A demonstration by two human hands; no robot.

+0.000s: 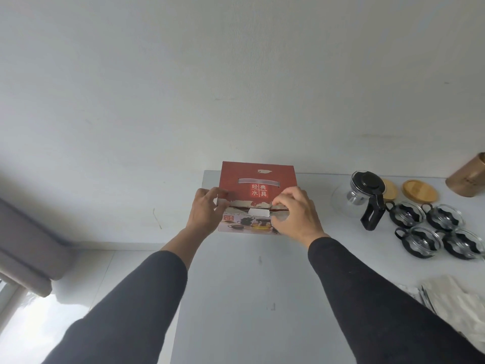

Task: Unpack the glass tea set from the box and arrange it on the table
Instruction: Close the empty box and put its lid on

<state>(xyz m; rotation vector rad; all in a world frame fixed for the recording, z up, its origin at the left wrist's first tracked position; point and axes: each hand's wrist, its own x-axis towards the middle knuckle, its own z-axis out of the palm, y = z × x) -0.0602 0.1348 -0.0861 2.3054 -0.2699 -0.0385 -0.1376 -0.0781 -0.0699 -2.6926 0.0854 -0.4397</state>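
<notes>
A red tea set box [258,179] stands at the table's far left corner, against the wall. My left hand [206,210] grips its left front edge at the top flap. My right hand [295,212] pinches the flap at the right front edge. To the right, out on the table, stand a glass teapot [360,197] with a black lid and handle and several glass cups [425,229] in black holders. Two round wooden coasters [420,191] lie behind the cups.
The white table [249,285] runs along a white wall. A brown cylindrical canister [469,177] stands at the far right. Crumpled wrapping paper [454,298] lies at the right front. Left of the table are the floor and a grey curtain [29,248].
</notes>
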